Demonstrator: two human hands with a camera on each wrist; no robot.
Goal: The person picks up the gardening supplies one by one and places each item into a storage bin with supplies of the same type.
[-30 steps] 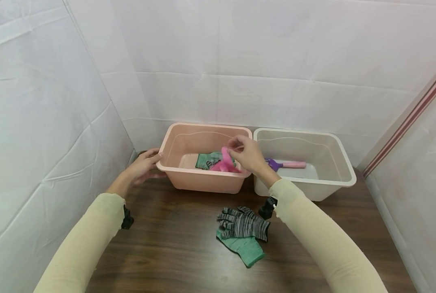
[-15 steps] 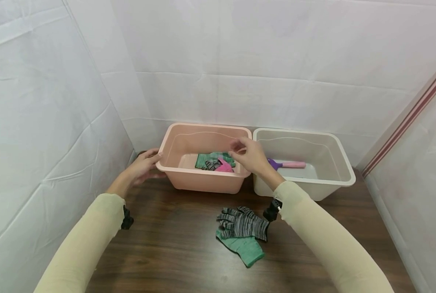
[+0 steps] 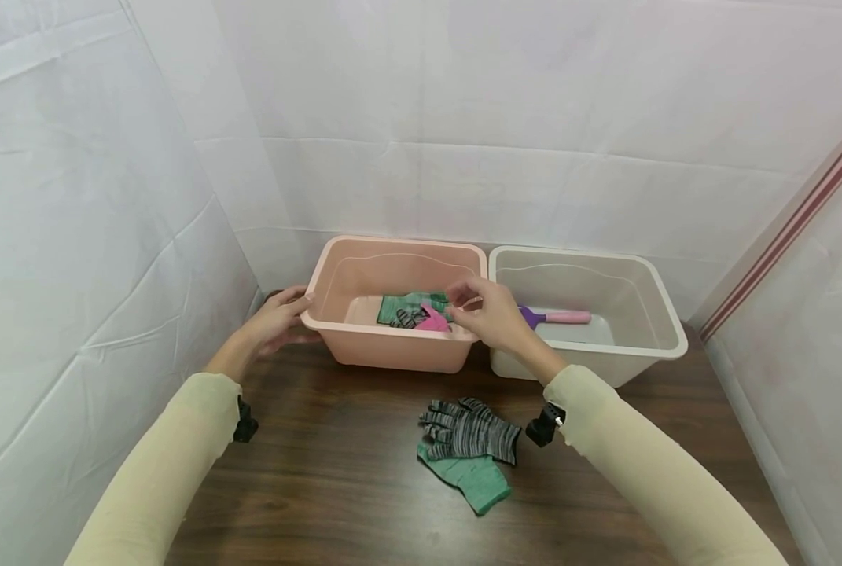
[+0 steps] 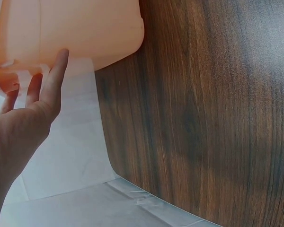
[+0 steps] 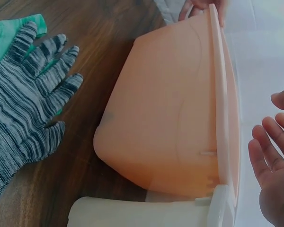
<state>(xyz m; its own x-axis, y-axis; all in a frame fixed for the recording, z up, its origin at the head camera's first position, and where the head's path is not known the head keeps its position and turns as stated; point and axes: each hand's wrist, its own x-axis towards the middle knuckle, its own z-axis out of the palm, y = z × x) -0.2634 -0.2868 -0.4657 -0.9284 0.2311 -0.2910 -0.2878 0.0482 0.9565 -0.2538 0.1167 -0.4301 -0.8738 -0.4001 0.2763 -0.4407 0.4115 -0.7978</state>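
My left hand grips the left end of a peach plastic bin, thumb at the rim and fingers against the outside wall. Over the bin's right end hovers my right hand, its fingers loosely bent; the right wrist view shows the palm with nothing in it. Inside the bin lies a bright pink thing, its kind unclear, beside a black-and-grey striped piece and green knit fabric, which look like gloves. Part of this pile is hidden by the right hand and front wall.
A cream bin stands against the peach bin's right side, holding a purple tool with a pink handle. In front, a black-and-grey striped glove overlaps a green glove on the wooden table. White sheeting encloses the back and sides.
My right hand has let go of the pink thing, which dropped onto the pile in the peach bin. The hand then shifted slightly right and down. My left hand has stayed at the rim.
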